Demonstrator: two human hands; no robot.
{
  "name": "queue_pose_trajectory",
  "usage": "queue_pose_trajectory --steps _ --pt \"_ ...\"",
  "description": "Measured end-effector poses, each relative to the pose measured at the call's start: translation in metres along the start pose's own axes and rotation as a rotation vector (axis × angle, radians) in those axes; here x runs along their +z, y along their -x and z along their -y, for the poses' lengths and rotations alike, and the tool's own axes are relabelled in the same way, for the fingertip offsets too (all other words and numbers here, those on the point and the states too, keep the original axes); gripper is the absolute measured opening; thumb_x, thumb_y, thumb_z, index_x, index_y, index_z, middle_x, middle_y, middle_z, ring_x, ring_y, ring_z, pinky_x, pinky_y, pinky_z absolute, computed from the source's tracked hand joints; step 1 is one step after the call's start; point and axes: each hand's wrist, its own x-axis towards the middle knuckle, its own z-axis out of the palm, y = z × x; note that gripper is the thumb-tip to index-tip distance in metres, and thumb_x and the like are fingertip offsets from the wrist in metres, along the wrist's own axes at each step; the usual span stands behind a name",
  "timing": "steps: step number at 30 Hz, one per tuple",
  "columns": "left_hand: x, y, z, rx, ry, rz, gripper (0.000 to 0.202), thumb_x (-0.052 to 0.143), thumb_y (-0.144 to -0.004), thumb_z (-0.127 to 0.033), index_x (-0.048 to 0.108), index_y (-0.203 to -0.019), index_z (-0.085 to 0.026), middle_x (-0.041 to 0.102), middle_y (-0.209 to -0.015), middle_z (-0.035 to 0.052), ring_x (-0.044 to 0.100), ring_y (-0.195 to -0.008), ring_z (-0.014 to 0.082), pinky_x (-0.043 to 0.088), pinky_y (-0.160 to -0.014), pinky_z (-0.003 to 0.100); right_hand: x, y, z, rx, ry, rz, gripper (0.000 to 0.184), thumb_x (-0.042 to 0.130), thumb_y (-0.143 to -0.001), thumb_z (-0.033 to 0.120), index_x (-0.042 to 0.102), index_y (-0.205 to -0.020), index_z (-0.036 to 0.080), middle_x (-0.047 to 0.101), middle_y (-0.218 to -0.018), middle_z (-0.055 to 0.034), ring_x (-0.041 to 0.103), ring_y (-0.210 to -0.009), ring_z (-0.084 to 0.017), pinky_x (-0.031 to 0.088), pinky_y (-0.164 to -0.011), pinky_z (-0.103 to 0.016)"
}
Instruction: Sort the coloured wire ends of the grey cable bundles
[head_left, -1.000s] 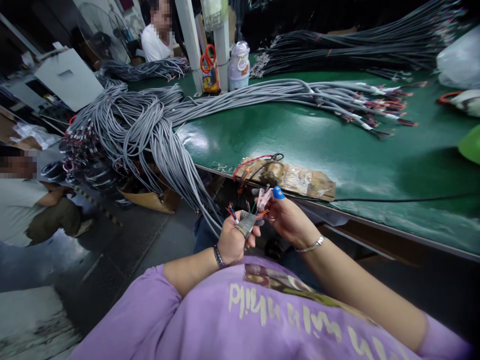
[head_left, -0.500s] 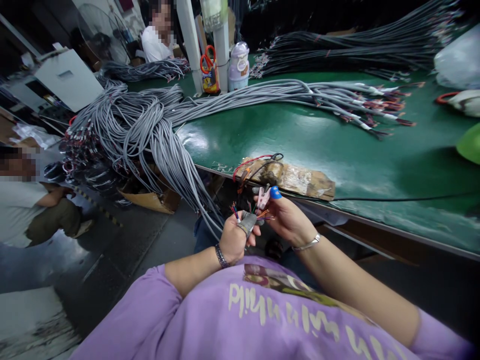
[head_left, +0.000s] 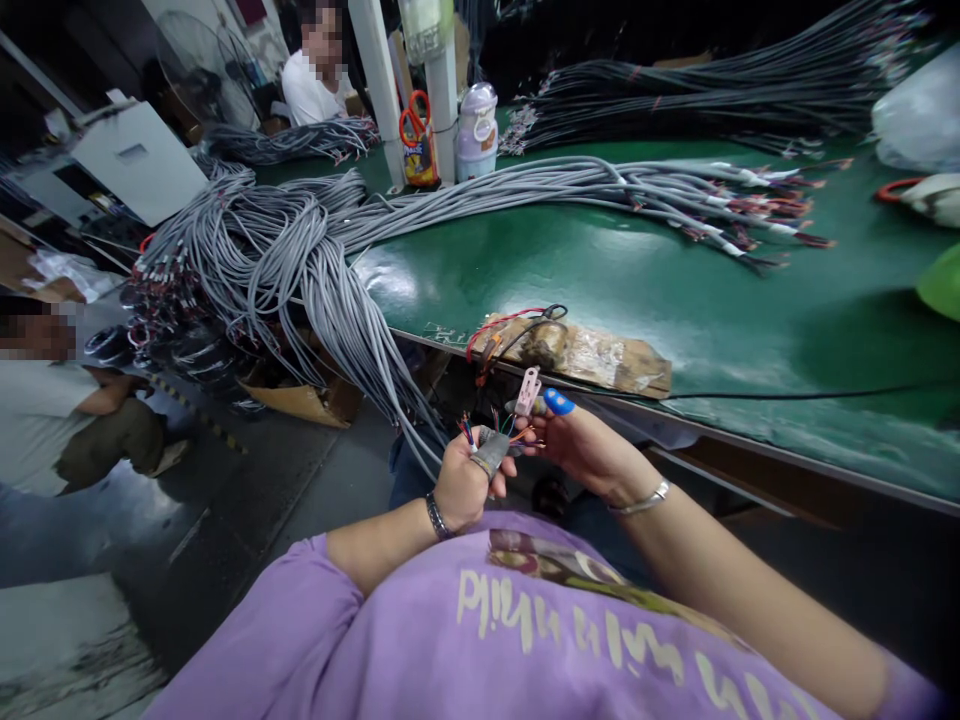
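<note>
My left hand (head_left: 463,482) is closed round the end of a grey cable, its thumb wrapped in a grey cover. Thin coloured wires (head_left: 466,430) fan out above its fingers, some orange ones reaching toward my other hand. Just to the right, my right hand (head_left: 581,445) pinches a small pink clip (head_left: 528,392), which stands up from the fingertips. A blue cover (head_left: 558,401) sits on the right thumb. Part of the wires is hidden behind the fingers, so I cannot tell whether the clip touches them.
A thick bundle of grey cables (head_left: 330,270) drapes over the edge of the green table (head_left: 645,270). A taped wooden board (head_left: 615,362) lies at the near edge. Beyond are a lilac bottle (head_left: 478,132), orange-handled scissors (head_left: 415,118) and dark cables (head_left: 675,105). Two people sit at left.
My right hand has shifted slightly right and down. The pink clip has turned more upright in its fingers. My left hand keeps its hold, nearly still.
</note>
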Motion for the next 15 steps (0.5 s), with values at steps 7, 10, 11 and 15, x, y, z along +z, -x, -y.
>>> queue_pose_trajectory --steps 7,10,11,15 --pt "0.0 0.001 0.001 -0.006 -0.084 0.009 0.043 0.067 -0.075 -0.056 0.052 -0.068 -0.017 0.057 -0.054 -0.0029 0.042 -0.036 0.0044 0.025 -0.038 0.019 0.003 0.013 0.005 -0.092 0.302 0.01 0.036 0.085 -0.061 0.047 0.07 -0.075 0.017 0.068 -0.073 -0.0029 0.056 -0.063 -0.013 0.043 -0.056 -0.025" --pt "-0.002 0.001 0.001 0.003 -0.131 0.044 0.038 0.065 -0.078 -0.052 0.053 -0.067 -0.017 0.054 -0.049 -0.0038 0.042 -0.037 0.0054 0.027 -0.039 0.019 0.011 0.014 0.006 -0.16 0.398 0.027 0.032 0.084 -0.063 0.045 0.07 -0.072 0.018 0.068 -0.068 -0.0015 0.055 -0.06 -0.013 0.042 -0.056 -0.025" --pt "-0.003 0.001 0.001 0.005 -0.145 0.062 0.037 0.065 -0.078 -0.05 0.053 -0.067 -0.017 0.053 -0.048 -0.004 0.043 -0.037 0.0058 0.027 -0.04 0.019 0.013 0.014 0.006 -0.167 0.406 0.039 0.032 0.083 -0.064 0.046 0.069 -0.071 0.018 0.067 -0.065 -0.001 0.056 -0.058 -0.013 0.043 -0.058 -0.026" --pt "-0.006 0.0 0.0 -0.042 -0.204 0.164 0.033 0.066 -0.077 -0.045 0.055 -0.067 -0.016 0.054 -0.049 -0.0033 0.043 -0.037 0.0064 0.029 -0.04 0.02 0.018 0.015 0.005 -0.114 0.425 0.118 0.033 0.08 -0.067 0.048 0.066 -0.07 0.018 0.067 -0.058 -0.0015 0.06 -0.054 -0.016 0.047 -0.059 -0.029"
